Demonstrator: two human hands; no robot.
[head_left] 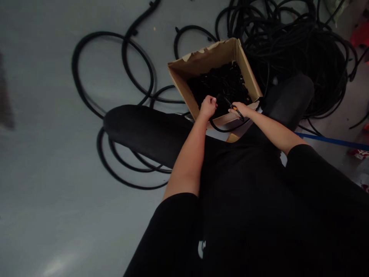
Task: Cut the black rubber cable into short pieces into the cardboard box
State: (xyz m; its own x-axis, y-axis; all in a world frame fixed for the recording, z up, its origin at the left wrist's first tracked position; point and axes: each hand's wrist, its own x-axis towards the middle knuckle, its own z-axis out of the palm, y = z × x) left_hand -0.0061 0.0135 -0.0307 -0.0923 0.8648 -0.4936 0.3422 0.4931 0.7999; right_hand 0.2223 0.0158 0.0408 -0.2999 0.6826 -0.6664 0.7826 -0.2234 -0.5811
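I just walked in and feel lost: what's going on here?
A person holds a tool in the right grip, over a box of black pieces. The left grip is curled near the tool; whether it holds anything is hard to tell. Black hose loops across the floor at left.

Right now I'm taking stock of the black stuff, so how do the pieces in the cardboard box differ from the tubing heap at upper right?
The pieces look small and short, while the tubing heap is long and looping. The pieces lie inside the cardboard box; the tubing heap sprawls over the floor beside it. The left hand and right hand are nearer the pieces. Pieces and heap are both black.
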